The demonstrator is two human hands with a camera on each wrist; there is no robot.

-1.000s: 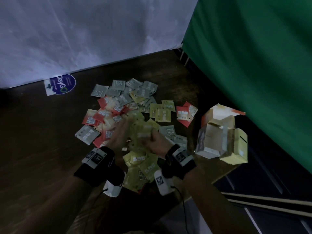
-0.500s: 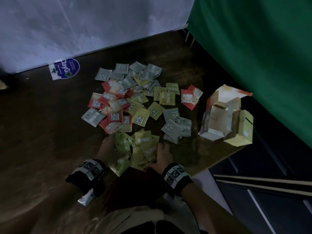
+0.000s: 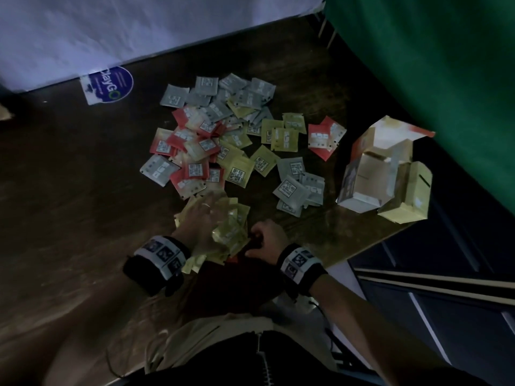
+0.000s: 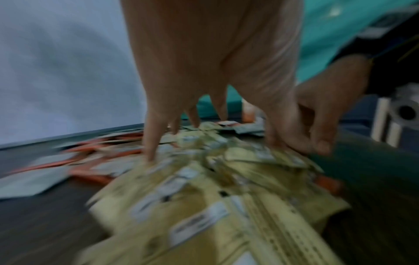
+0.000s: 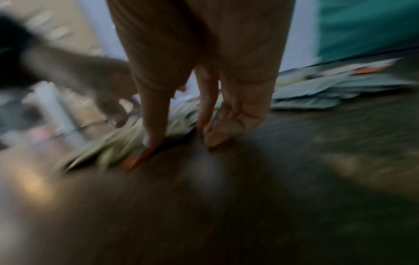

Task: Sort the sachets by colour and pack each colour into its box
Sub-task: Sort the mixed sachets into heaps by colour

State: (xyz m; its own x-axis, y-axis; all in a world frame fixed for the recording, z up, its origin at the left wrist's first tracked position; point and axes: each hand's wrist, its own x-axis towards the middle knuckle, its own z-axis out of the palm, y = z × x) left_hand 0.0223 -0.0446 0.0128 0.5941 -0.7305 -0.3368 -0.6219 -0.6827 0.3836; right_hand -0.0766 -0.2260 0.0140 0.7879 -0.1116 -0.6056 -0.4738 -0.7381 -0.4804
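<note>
A mixed heap of grey sachets (image 3: 223, 96), red sachets (image 3: 192, 151) and yellow sachets (image 3: 281, 135) lies on a dark wooden table (image 3: 69, 190). A bunch of gathered yellow sachets (image 3: 231, 227) (image 4: 204, 188) (image 5: 108, 152) sits at the near edge. My left hand (image 3: 200, 215) (image 4: 192, 114) lies on that bunch with straight, spread fingers. My right hand (image 3: 264, 238) (image 5: 188, 125) is at the bunch's right edge, thumb and curled fingers pinching the sachets; the wrist views are blurred. Open cardboard boxes (image 3: 370, 168) stand at the right, apart from both hands.
More grey sachets (image 3: 298, 182) lie between the heap and the boxes. A round blue sticker (image 3: 111, 84) sits at the back left. A white backdrop (image 3: 111, 29) and a green cloth (image 3: 432, 79) bound the table. The table edge (image 3: 362, 246) runs close behind the boxes.
Both hands have dragged the bunch of yellow sachets out of the middle of the heap toward the near edge. The left hand now lies spread on top of it.
</note>
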